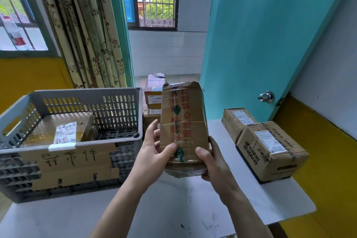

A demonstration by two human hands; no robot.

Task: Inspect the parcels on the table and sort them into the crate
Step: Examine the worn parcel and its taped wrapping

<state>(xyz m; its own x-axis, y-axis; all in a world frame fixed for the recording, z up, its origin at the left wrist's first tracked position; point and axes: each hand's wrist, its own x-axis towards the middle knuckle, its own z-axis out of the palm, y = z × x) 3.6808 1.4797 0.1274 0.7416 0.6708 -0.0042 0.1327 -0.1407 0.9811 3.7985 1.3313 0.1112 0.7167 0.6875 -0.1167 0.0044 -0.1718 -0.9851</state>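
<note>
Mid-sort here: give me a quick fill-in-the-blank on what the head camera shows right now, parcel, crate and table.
1. Both hands, the left hand and the right hand, hold one taped cardboard parcel by its ____ end.
2. The grey crate already contains ____ parcel with a white label.
3. The crate stands to the ____ of the held parcel.
4. On the table by the door, ____ boxes lie side by side.

Missing words: lower; one; left; two

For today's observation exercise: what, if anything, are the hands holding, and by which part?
A taped cardboard parcel, gripped at its near end: left hand on its left edge, right hand on its right.
</note>
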